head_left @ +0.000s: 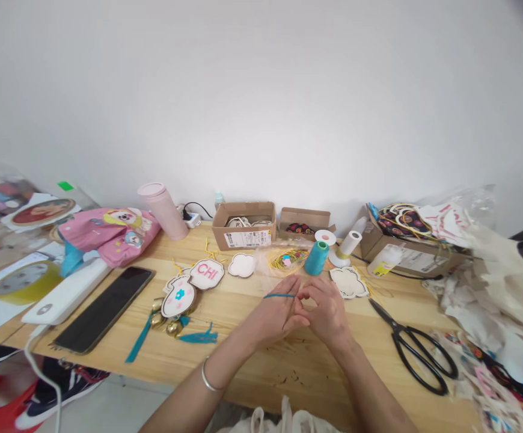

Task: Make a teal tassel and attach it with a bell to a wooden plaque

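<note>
Teal thread [280, 295] runs across the back of my left hand [279, 310] toward the fingers of my right hand [323, 307]. Both hands meet above the wooden table, fingertips close together. My right thumb and index finger are pinched on the thread. The left fingers are partly hidden behind the right ones, so their grip is unclear. Just behind the hands stands a teal thread spool [317, 258]. To the left lie a "CHI" patch [207, 273], a flower patch [178, 297], gold bells [174, 327] and a teal tassel [199, 334].
Black scissors [412, 346] lie at the right, beside piled fabric scraps [491, 282]. Cardboard boxes [244, 226] line the wall with a glue bottle [385, 261]. A phone [105, 310], power bank [67, 290] and pink tumbler [164, 211] occupy the left.
</note>
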Available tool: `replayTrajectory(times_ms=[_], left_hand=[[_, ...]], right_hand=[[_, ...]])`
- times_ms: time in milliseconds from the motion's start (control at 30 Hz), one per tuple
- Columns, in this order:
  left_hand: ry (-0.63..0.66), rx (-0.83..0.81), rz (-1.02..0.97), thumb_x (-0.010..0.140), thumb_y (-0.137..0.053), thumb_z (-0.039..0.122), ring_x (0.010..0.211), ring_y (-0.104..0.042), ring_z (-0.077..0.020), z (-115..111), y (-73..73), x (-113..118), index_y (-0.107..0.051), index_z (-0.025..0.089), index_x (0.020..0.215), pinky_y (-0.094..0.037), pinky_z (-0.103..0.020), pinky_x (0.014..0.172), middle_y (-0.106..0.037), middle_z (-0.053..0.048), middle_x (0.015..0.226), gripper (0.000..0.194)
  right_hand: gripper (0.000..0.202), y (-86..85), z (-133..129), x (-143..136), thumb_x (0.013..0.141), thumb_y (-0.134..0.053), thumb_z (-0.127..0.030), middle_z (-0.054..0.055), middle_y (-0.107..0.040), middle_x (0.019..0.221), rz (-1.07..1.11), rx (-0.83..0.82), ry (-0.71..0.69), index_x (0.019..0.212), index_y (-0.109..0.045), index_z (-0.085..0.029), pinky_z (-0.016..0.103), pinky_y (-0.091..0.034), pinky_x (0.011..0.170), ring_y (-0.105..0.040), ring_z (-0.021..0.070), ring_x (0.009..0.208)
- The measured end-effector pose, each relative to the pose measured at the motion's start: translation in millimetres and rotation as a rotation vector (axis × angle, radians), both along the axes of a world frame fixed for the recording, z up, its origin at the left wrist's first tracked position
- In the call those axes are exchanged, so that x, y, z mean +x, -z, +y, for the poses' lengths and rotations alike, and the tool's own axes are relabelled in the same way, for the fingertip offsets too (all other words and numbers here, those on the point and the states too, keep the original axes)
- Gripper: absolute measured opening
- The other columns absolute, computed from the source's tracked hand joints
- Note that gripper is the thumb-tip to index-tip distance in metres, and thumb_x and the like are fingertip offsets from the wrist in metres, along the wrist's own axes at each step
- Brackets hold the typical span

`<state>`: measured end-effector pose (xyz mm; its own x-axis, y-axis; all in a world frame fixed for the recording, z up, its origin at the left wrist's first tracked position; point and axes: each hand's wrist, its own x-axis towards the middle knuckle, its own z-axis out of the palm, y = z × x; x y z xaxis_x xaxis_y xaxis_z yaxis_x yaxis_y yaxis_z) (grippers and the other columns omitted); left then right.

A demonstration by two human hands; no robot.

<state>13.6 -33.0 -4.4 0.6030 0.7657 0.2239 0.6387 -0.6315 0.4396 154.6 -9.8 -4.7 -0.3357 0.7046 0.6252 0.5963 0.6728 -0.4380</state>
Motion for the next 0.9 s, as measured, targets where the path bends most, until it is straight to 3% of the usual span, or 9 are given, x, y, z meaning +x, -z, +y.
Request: replayTrajectory(times_ms=[233, 400, 567, 700, 900], left_hand=[[-0.201, -0.178, -0.054, 0.084, -0.025, 0.045, 0.13, -0.004, -0.0222, -12, 12.5, 3, -0.022, 0.005, 0.131, -0.014, -0.041, 0.107, -0.014, -0.017, 0.141, 0.062], [-0.303, -0.274, -0.169, 0.085, -0.026, 0.042, 0.13, -0.007, -0.0218, -24, 15.7, 5, -0.015, 0.008, 0.134, -0.016, -0.044, 0.105, -0.013, -0.015, 0.141, 0.061], [-0.316, -0.315, -0.254, 0.081, -0.035, 0.045, 0.13, -0.01, -0.0249, -27, 22.8, 1, -0.021, 0.01, 0.132, -0.016, -0.046, 0.104, -0.013, -0.015, 0.141, 0.064], [-0.304, -0.311, -0.334, 0.077, -0.042, 0.049, 0.129, -0.013, -0.0252, -24, 25.8, 0, -0.011, 0.01, 0.135, -0.017, -0.045, 0.104, -0.013, -0.017, 0.141, 0.076], [-0.245, -0.334, -0.513, 0.07, -0.044, 0.06, 0.13, -0.009, -0.0258, -21, 29.1, 5, -0.001, 0.014, 0.136, -0.015, -0.044, 0.104, -0.008, -0.015, 0.142, 0.091]], right_hand=[[0.014, -0.6, -2, 0, 0.065, -0.053, -0.01, -0.001, -0.053, 0.056, -0.023, 0.028, -0.006, 0.053, -0.054, -0.017, 0.026, -0.025, 0.057, -0.044, 0.0117, 0.06], [0.014, 5.5, -4, -5, 0.067, -0.053, -0.012, -0.001, -0.053, 0.057, 0.016, -0.004, -0.06, 0.054, -0.053, -0.017, 0.025, -0.028, 0.057, -0.045, 0.0114, 0.059], [0.013, 14.7, -3, -9, 0.065, -0.053, -0.012, -0.002, -0.054, 0.055, 0.075, -0.087, -0.095, 0.053, -0.052, -0.017, 0.024, -0.031, 0.054, -0.047, 0.011, 0.055], [0.008, 14.0, 1, -7, 0.065, -0.055, -0.014, -0.001, -0.056, 0.056, 0.06, -0.142, -0.071, 0.058, -0.055, -0.018, 0.024, -0.035, 0.056, -0.05, 0.0124, 0.057], [0.011, 8.7, 0, -6, 0.068, -0.052, -0.016, -0.001, -0.058, 0.054, 0.084, -0.089, -0.098, 0.061, -0.058, -0.02, 0.024, -0.038, 0.053, -0.052, 0.0127, 0.054]])
